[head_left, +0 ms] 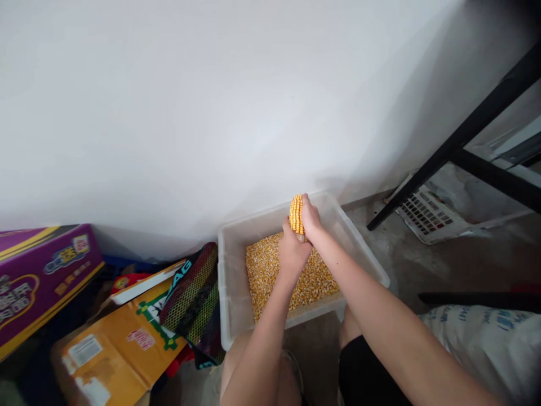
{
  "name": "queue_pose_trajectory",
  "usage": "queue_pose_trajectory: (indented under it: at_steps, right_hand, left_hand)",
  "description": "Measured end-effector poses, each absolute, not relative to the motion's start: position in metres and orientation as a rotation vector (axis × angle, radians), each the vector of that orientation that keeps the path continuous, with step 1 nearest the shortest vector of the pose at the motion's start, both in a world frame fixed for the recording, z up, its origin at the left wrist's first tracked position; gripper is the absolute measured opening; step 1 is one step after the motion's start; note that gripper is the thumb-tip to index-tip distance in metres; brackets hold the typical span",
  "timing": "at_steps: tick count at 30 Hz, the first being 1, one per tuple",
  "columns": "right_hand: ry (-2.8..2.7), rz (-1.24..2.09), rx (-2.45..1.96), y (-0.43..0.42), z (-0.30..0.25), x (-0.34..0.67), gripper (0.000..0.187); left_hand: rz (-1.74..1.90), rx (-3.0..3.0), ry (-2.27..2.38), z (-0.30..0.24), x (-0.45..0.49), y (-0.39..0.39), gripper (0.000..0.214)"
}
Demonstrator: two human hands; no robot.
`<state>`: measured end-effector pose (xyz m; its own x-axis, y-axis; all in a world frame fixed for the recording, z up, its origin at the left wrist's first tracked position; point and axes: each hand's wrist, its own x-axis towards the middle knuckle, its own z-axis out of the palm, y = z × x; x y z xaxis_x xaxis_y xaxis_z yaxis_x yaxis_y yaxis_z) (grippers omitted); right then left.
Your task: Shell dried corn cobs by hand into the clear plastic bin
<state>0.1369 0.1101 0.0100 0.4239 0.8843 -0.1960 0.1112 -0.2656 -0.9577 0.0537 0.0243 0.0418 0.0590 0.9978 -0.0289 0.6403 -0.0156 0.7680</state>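
Both of my hands grip one yellow corn cob held upright over a clear plastic tub. My left hand is wrapped round the cob's lower part. My right hand is closed on its upper right side, thumb against the kernels. Loose yellow corn kernels cover the tub's bottom. The tub stands on the floor against a white wall, just beyond my knees.
A black mesh bag lies left of the tub, over an orange cardboard box. A purple box sits far left. At right are a black table leg, a white grille panel and a white sack.
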Motion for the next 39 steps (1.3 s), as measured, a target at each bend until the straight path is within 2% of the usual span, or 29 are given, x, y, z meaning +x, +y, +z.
queue_pose_trajectory:
  at_steps: [6,17,23,31,39]
  right_hand:
    - [-0.736,0.943,-1.83,0.109,0.016,0.141,0.056]
    - [-0.938,0.895,-1.688,0.101,0.02,0.145,0.049]
    - [-0.617,1.272,-1.499,0.108,0.014,0.142,0.041]
    - [-0.65,1.379,-1.585,0.107,0.027,0.131,0.056]
    - [-1.131,0.756,-1.767,0.093,0.031,0.125,0.059]
  left_hand:
    - [0.901,1.551,1.49,0.032,0.059,0.03,0.066]
    - [0.84,1.233,1.412,0.023,0.058,0.026,0.057]
    - [0.849,1.301,1.461,0.028,0.057,0.037,0.065]
    - [0.752,1.448,1.721,0.038,0.046,0.042,0.061]
    - [0.757,1.5,1.67,0.036,0.051,0.036,0.051]
